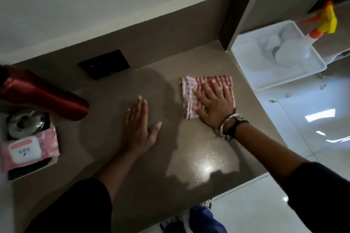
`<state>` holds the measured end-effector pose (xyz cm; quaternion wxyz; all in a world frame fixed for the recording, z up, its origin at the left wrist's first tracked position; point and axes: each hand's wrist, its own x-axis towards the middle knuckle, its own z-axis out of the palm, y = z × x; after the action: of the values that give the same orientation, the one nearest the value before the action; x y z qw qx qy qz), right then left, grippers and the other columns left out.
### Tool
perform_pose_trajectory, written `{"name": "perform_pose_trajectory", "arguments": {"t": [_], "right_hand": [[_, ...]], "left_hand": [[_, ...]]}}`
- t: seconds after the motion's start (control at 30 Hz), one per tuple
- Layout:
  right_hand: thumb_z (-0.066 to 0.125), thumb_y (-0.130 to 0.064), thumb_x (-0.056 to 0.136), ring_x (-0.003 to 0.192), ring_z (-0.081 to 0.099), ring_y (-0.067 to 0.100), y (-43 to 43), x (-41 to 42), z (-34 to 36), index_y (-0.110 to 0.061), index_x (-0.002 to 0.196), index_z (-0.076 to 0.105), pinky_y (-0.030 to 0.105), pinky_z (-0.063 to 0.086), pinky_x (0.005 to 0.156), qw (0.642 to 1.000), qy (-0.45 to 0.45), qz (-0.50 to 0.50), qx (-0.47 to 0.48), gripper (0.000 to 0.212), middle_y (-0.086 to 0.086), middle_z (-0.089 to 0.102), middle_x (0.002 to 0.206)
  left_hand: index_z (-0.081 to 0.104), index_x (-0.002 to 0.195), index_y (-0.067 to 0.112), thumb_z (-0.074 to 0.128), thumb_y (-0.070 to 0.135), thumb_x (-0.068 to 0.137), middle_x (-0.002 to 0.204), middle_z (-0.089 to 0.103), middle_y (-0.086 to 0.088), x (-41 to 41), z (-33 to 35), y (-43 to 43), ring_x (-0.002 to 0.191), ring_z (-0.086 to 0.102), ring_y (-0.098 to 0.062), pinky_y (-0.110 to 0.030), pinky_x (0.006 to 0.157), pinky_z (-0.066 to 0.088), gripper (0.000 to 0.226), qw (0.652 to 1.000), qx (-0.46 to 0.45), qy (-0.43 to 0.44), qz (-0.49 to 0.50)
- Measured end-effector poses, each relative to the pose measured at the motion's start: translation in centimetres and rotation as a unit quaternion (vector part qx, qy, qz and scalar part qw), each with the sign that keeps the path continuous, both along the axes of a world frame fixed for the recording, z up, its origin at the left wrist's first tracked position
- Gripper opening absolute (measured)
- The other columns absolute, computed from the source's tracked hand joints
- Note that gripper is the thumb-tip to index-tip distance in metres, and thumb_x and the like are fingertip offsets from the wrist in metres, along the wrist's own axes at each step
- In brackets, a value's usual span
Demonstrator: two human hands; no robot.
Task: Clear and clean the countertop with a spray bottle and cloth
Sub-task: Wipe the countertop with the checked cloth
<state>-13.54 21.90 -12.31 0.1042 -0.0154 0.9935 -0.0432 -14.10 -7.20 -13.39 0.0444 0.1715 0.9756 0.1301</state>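
Both hands [139, 125] flat on brown countertop [198, 149], white floor [312, 119] beside.

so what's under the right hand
A folded red-and-white striped cloth lies under the right hand, pressed flat on the brown speckled countertop. The palm and fingers cover the cloth's middle, so anything beneath that part cannot be seen.

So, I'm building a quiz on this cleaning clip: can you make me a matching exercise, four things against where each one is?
Things:
1. cloth
2. spray bottle
3. left hand
4. wipes pack

Places:
A. in the white tub
B. far left, on a tray
C. under the right hand
D. flat on the bare countertop

Pairs: 1-C, 2-A, 3-D, 4-B
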Motion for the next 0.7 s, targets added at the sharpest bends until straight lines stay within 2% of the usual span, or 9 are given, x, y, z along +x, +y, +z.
{"name": "perform_pose_trajectory", "arguments": {"t": [0.1, 0.17, 0.27, 0.37, 0.43, 0.47, 0.53, 0.6, 0.7], "right_hand": [[0.011, -0.07, 0.087, 0.15, 0.001, 0.035, -0.1, -5.2, 0.2, -0.039, 0.152, 0.008, 0.063, 0.0, 0.117, 0.993, -0.014, -0.118, -0.013, 0.072, 0.001, 0.005, 0.164], [0.007, -0.071, 0.085, 0.149, -0.006, 0.035, -1.5, -9.8, 0.2, -0.041, 0.152, 0.004, 0.064, -0.007, 0.115, 0.986, -0.027, -0.161, -0.029, 0.073, 0.001, -0.001, 0.165], [0.01, -0.067, 0.086, 0.149, -0.006, 0.038, -7.0, -13.1, 0.3, -0.039, 0.151, 0.007, 0.065, -0.009, 0.114, 0.995, -0.041, -0.087, -0.007, 0.07, 0.003, -0.001, 0.165], [0.015, -0.059, 0.092, 0.148, -0.002, 0.041, -13.5, -9.5, 0.1, -0.035, 0.153, 0.011, 0.063, -0.005, 0.115, 0.998, -0.026, 0.051, 0.033, 0.065, 0.008, 0.004, 0.164], [0.005, -0.06, 0.089, 0.148, -0.002, 0.042, -15.4, -4.7, 0.4, -0.036, 0.153, 0.013, 0.06, -0.006, 0.116, 0.991, -0.023, 0.125, 0.047, 0.068, 0.006, 0.006, 0.164], [0.003, -0.06, 0.088, 0.149, 0.002, 0.041, -15.4, -2.0, 0.6, -0.037, 0.152, 0.016, 0.06, -0.002, 0.116, 0.986, -0.026, 0.161, 0.042, 0.069, 0.005, 0.01, 0.163], [0.008, -0.061, 0.09, 0.149, 0.012, 0.037, -13.8, 2.3, 0.7, -0.039, 0.15, 0.024, 0.06, 0.009, 0.116, 0.982, -0.027, 0.184, 0.031, 0.066, 0.003, 0.019, 0.162], [0.014, -0.06, 0.089, 0.149, 0.013, 0.034, -11.2, 3.4, 0.8, -0.039, 0.149, 0.026, 0.059, 0.014, 0.115, 0.989, -0.038, 0.138, 0.033, 0.065, 0.003, 0.022, 0.162], [0.01, -0.062, 0.088, 0.149, 0.006, 0.037, -10.3, -0.8, 0.7, -0.038, 0.152, 0.017, 0.061, 0.011, 0.116, 0.999, -0.036, 0.019, 0.034, 0.069, 0.005, 0.011, 0.164]], "left_hand": [[0.013, 0.155, 0.009, 0.03, 0.061, 0.089, 0.164, 0.011, -0.012, -0.3, 0.0, 0.1, 0.152, 0.014, -0.025, -0.047, 0.122, 0.014, 0.086, 1.0, 0.009, -0.017, -0.004], [0.008, 0.155, 0.012, 0.028, 0.063, 0.088, 0.165, 0.006, -0.008, -0.8, -0.3, 0.0, 0.153, 0.008, -0.021, -0.043, 0.124, 0.008, 0.087, 0.997, 0.062, -0.047, 0.016], [0.003, 0.156, 0.017, 0.031, 0.062, 0.088, 0.166, 0.0, -0.003, -1.6, 0.0, -0.8, 0.151, 0.0, -0.011, -0.036, 0.125, 0.002, 0.085, 0.957, 0.233, -0.127, 0.122], [0.006, 0.155, 0.023, 0.029, 0.067, 0.088, 0.165, 0.004, 0.005, -1.0, 0.8, -2.8, 0.148, 0.002, -0.002, -0.028, 0.122, 0.003, 0.084, 0.905, 0.36, -0.147, 0.172], [0.011, 0.155, 0.024, 0.026, 0.068, 0.088, 0.165, 0.009, 0.006, 0.1, 1.4, -5.2, 0.147, 0.006, 0.002, -0.023, 0.119, 0.005, 0.082, 0.899, 0.367, -0.15, 0.189], [0.015, 0.155, 0.022, 0.025, 0.066, 0.089, 0.164, 0.013, 0.005, 0.8, 1.4, -6.8, 0.145, 0.009, 0.003, -0.021, 0.118, 0.006, 0.08, 0.908, 0.345, -0.149, 0.184], [0.027, 0.152, 0.014, 0.024, 0.056, 0.094, 0.162, 0.023, -0.003, 2.1, 1.2, -10.0, 0.147, 0.016, -0.005, -0.023, 0.12, 0.009, 0.072, 0.957, 0.245, -0.115, 0.107], [0.036, 0.148, 0.007, 0.022, 0.05, 0.096, 0.159, 0.028, -0.008, 2.5, 0.6, -12.4, 0.149, 0.019, -0.013, -0.029, 0.123, 0.01, 0.068, 0.977, 0.19, -0.096, 0.024], [0.037, 0.147, 0.01, 0.026, 0.042, 0.101, 0.158, 0.033, -0.004, 2.3, 0.8, -13.7, 0.146, 0.026, -0.009, -0.032, 0.124, 0.016, 0.057, 0.94, 0.287, -0.169, 0.075]]}}
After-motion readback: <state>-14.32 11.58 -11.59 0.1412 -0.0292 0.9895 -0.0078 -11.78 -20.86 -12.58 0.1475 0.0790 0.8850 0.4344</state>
